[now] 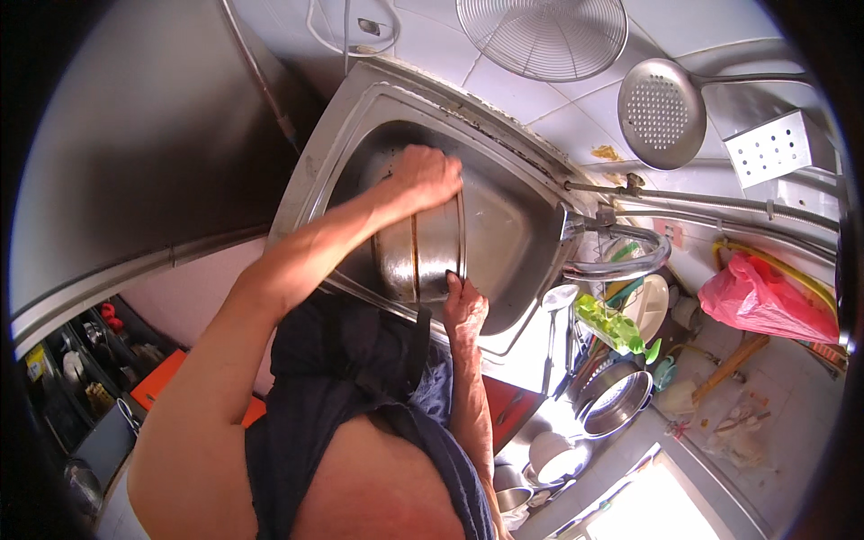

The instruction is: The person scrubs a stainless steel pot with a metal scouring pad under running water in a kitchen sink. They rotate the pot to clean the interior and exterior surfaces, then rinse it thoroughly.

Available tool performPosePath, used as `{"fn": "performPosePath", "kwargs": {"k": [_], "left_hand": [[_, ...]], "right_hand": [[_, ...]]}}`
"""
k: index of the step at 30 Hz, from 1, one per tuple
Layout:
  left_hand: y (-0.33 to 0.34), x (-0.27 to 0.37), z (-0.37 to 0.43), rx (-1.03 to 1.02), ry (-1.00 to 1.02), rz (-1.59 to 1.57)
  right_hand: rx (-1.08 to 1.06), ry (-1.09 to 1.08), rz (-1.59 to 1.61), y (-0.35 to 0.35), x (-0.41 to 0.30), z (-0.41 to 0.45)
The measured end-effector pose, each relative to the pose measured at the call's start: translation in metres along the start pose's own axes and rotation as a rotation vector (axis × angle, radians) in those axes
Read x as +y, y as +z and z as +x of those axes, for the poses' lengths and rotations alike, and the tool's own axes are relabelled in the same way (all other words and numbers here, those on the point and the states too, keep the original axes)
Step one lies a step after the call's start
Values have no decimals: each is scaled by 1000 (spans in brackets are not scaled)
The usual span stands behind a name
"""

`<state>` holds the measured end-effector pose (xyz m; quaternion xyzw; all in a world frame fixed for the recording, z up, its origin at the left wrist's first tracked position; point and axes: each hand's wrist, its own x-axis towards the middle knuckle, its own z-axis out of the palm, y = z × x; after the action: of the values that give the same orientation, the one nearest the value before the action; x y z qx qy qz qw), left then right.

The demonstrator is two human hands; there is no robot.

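Observation:
A round stainless-steel pan [435,253] is tilted on its side in the left part of a steel sink basin [503,226]. It has a brown line around its wall. My left hand [426,174] is closed at the far end of its rim; whatever lies under the fingers is hidden. At the near end my right hand [464,300] grips the rim, thumb against the outer wall. The pan's inside faces right, away from view.
A chrome faucet [617,260] reaches over the sink's right edge. Beyond it stand utensils, a steel colander [614,401] and a pink plastic bag [759,297]. A skimmer [661,115] and a wire strainer [543,34] hang at the tiled wall.

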<state>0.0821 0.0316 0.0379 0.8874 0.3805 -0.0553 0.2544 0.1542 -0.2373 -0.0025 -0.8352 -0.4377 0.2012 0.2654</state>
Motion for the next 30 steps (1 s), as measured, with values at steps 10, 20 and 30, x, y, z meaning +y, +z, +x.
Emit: {"fn": "performPosePath", "kwargs": {"k": [10, 20, 30], "left_hand": [[28, -58, 11, 190, -101, 88], [51, 22, -143, 271, 243, 91], [20, -45, -76, 555, -158, 53]], "right_hand": [[-69, 16, 18, 0, -14, 7], [-20, 7, -14, -3, -11, 8], [-24, 38, -54, -4, -61, 21]]}}
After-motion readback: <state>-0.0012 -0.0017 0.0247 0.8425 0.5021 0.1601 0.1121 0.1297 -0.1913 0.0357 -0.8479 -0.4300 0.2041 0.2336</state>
